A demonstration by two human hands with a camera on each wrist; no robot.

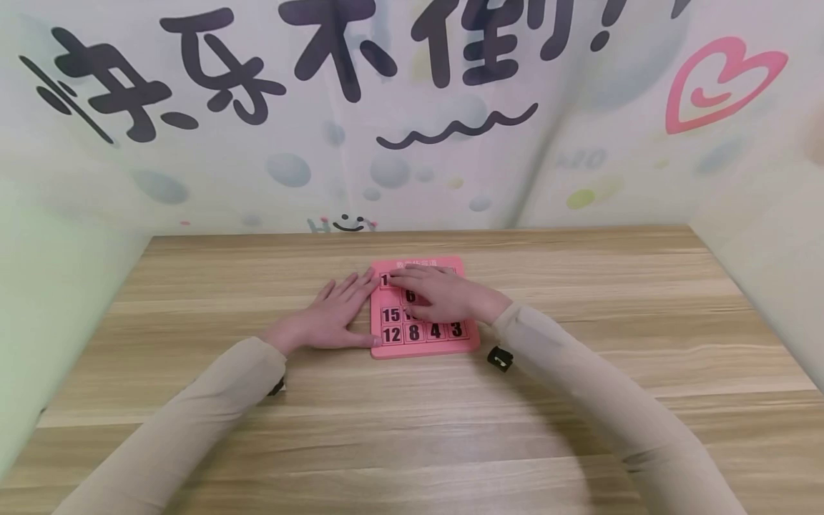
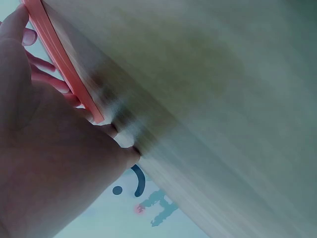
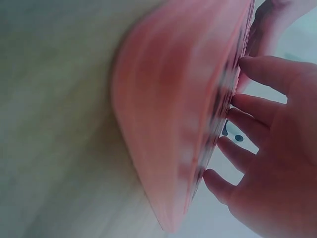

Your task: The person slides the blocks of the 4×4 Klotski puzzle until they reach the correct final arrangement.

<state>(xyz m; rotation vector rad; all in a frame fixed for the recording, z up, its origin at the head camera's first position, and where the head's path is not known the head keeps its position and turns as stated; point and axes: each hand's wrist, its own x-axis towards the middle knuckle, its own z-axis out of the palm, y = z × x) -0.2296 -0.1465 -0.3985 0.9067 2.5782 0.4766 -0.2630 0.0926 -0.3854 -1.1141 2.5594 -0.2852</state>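
Observation:
A pink number slide puzzle [image 1: 425, 350] lies flat on the table, its square tiles bearing black numerals. In the head view 15, 12, 8, 4 and 3 show, while the right hand hides much of the upper rows. My left hand [image 1: 328, 318] rests along the puzzle's left side, fingers spread, thumb at the lower left corner and a fingertip near the upper left. Across the tiles reaches my right hand [image 1: 444, 293]. In the right wrist view its slightly bent fingers [image 3: 247, 124] meet the puzzle's face at the tips, gripping nothing.
The puzzle sits on a wood-grain table [image 1: 412, 429], towards its far edge. Behind stands a pale wall [image 1: 412, 172] with large black characters and a pink heart. A small black device [image 1: 500, 358] hangs by the right wrist.

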